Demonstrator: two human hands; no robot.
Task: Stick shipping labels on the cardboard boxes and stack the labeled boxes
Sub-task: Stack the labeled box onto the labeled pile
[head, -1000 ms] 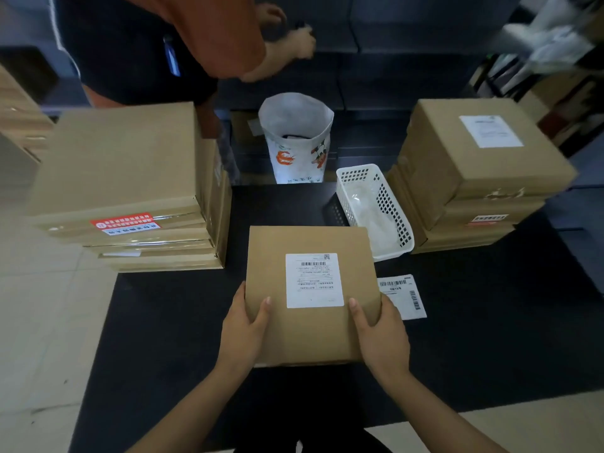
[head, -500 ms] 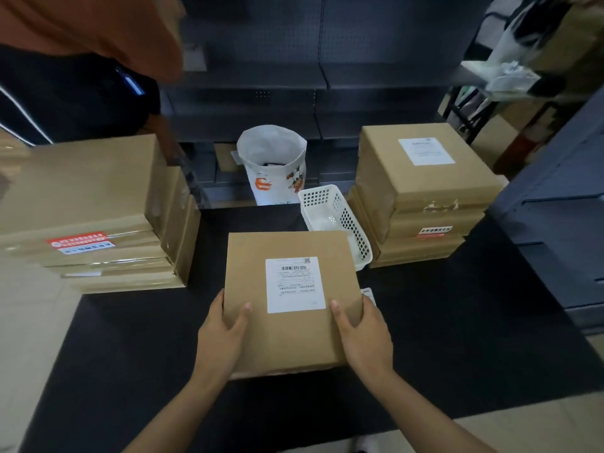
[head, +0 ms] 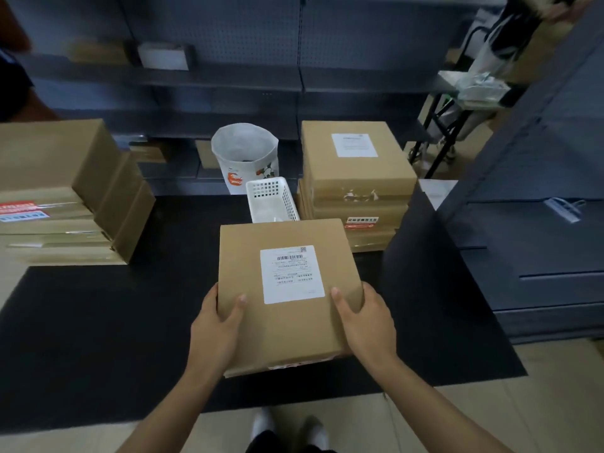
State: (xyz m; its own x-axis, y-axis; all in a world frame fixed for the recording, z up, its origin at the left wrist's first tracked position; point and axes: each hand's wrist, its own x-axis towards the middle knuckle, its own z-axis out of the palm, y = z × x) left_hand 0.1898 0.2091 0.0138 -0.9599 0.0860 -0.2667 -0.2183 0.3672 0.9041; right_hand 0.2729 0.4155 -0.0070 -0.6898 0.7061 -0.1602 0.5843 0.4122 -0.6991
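Above the counter's [head: 98, 322] near edge we hold the labelled box [head: 287, 299], our left hand [head: 217, 325] and right hand [head: 366, 322] clamped on its opposite sides. It is flat, brown, label up. We judge the labelled stack [head: 356, 178] ahead-right, nearer our right hand.

centre: box [head: 287, 295] above table [head: 98, 322], label [head: 292, 274] on its top, left hand [head: 217, 325] at left edge, right hand [head: 366, 322] at right edge | behind box: basket [head: 273, 201], bag [head: 245, 155] behind basket | right rear: labelled stack [head: 356, 181] beside basket | left: unlabelled stack [head: 65, 191]
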